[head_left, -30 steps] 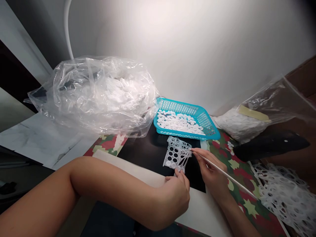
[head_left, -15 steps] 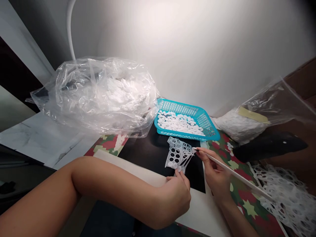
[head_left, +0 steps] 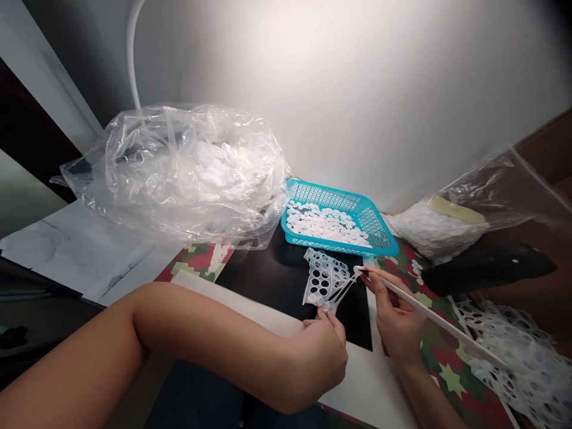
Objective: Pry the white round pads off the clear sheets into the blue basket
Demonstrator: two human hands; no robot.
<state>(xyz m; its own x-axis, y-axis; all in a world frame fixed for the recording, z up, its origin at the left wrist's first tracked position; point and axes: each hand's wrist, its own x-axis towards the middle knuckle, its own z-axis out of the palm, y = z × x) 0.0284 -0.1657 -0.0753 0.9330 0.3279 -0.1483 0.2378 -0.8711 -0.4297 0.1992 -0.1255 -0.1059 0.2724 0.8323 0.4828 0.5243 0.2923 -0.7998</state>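
On a black mat [head_left: 263, 285] lies a translucent sheet full of round holes [head_left: 318, 275], with a few white discs in its near rows. The fingers of my left hand [head_left: 325, 348] are pinched on the sheet's near edge. My right hand [head_left: 395, 313] grips a long thin white tool [head_left: 440, 325] like a pen. At the tool's dark tip sits a small white disc [head_left: 358, 270], and strands of the sheet are stretched out toward it. Beyond the sheet stands a turquoise basket [head_left: 339, 245] holding many loose white discs.
A big clear plastic bag [head_left: 147, 185] of white pieces fills the back left. At right are another clear bag [head_left: 440, 229] of white material, a long black object [head_left: 487, 268] and a heap of holed sheets [head_left: 527, 357]. A patterned red-green cloth [head_left: 451, 378] covers the table.
My right hand has moved slightly right with the white tool, and the sheet's strands are drawn out with it. My left hand stays on the sheet's near edge.
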